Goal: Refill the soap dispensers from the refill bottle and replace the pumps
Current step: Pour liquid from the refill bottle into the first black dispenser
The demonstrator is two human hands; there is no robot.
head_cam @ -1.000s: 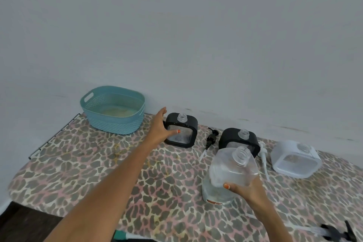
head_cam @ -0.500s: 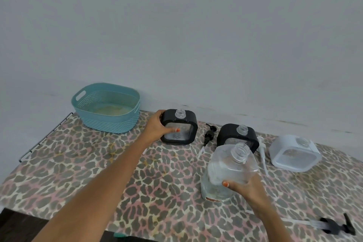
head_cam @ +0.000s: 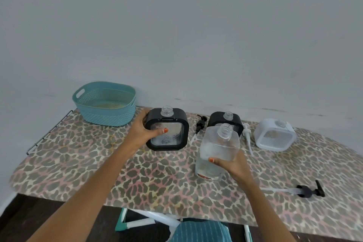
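Left hand [head_cam: 144, 133] wrapped round the left side of a black dispenser [head_cam: 167, 130], thumb across its clear front window, fingers behind; dispenser upright on the worktop [head_cam: 88, 163], neck open, no pump fitted, just right of a teal basket [head_cam: 106, 104] at the back left. Right hand [head_cam: 233, 165] closed on the refill bottle [head_cam: 217, 151], thumb on the near face, fingers hidden behind; bottle clear, uncapped, tilted back toward the wall, base at or barely off the worktop, hard to tell which. Behind the bottle's neck, a second black dispenser [head_cam: 216, 122], partly hidden, neck open. Further right, near the wall, a white dispenser [head_cam: 275, 136], also without pump. Between the two black dispensers, a black pump [head_cam: 200, 124] lying flat, tube pointing toward the near edge. Between second black dispenser and white one, a white pump [head_cam: 247, 135] lying flat, tube toward the near edge. Well apart at the front right, a third pump [head_cam: 306, 190], black, on its side with clear tube pointing left. Worktop covered in leopard print, pale wall [head_cam: 176, 25] behind.
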